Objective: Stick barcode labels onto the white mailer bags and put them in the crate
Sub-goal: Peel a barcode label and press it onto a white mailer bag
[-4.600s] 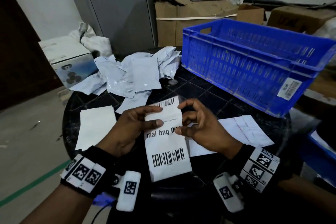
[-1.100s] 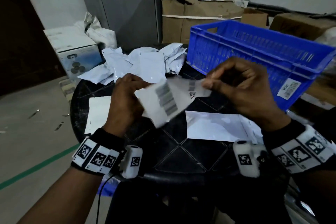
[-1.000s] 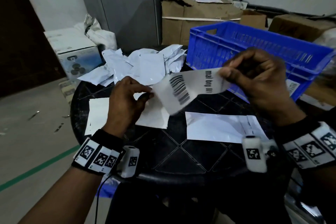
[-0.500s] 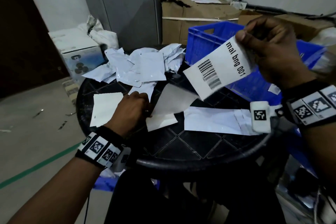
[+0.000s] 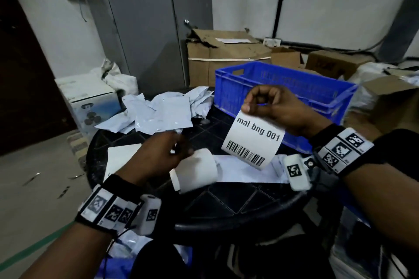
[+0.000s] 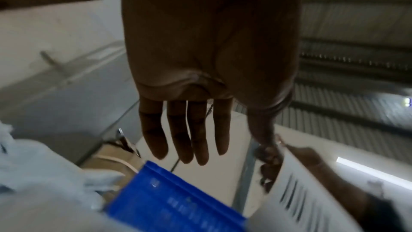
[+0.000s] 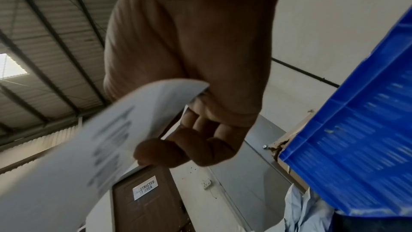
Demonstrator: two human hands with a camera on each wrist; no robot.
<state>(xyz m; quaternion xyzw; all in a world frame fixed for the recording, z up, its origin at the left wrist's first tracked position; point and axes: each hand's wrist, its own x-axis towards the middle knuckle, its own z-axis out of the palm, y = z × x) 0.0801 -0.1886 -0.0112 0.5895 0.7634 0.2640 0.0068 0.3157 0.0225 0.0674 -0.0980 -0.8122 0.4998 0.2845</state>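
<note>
My right hand (image 5: 248,106) pinches the top edge of a white barcode label (image 5: 254,140) printed "mal bng 001", which hangs in the air over a flat white mailer bag (image 5: 240,171) on the table. In the right wrist view the thumb and fingers (image 7: 160,153) curl round that label (image 7: 100,147). My left hand (image 5: 169,152) hovers left of it with straight fingers (image 6: 185,138) that hold nothing. A curled white backing sheet (image 5: 195,171) sits just in front of it. The blue crate (image 5: 283,88) stands behind my right hand.
A heap of loose white mailer bags (image 5: 163,113) lies at the back of the round black table (image 5: 226,206). A white sheet (image 5: 120,156) lies at its left. Cardboard boxes (image 5: 222,61) and a grey cabinet (image 5: 145,29) stand behind.
The right hand peeled the label off its backing, lifted it toward the crate, then brought it down over the flat mailer. The left hand let go of the backing, which curled up.
</note>
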